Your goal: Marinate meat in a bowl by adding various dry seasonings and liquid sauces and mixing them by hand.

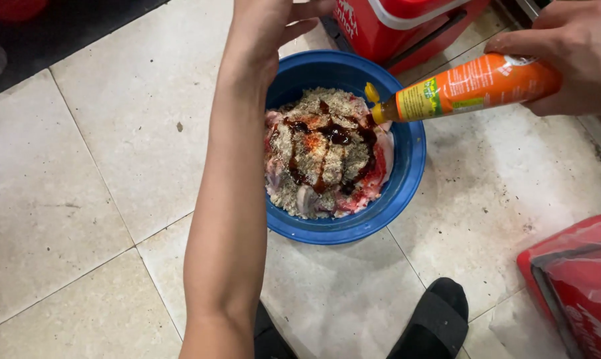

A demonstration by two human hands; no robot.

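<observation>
The right hand (580, 50) is gripping an orange squeeze bottle (473, 86) around its rear half, fingers wrapped fully about the body. The bottle is lying almost level, tilted slightly nozzle-down, with its open yellow flip cap (373, 96) hanging over the right inner edge of the blue plastic bowl (407, 173). No stream is showing at the nozzle at this instant.

The left hand (267, 26) is reaching forward over the far rim of the bowl, the forearm crossing the bowl's left side. Its fingers are loosely spread and are holding nothing visible; whether the palm is touching the rim cannot be told, as the top of the picture cuts off part of the hand.

The bowl is sitting on the pale tiled floor (81, 166). It is holding a mound of raw pinkish meat pieces (300, 196), already covered with a beige-grey ground seasoning (327, 106), patches of red powder, and streaks of dark brown sauce (337, 136) running over the top.

Judged state of progress: dry seasonings and a first amount of sauce are already applied; nothing is mixed yet, since the layers are lying separate on the mound.

A red container (407, 23) is standing just beyond the bowl. A second red box (573, 279) is at the lower right. A black slipper (433, 322) is showing at the bottom edge.
</observation>
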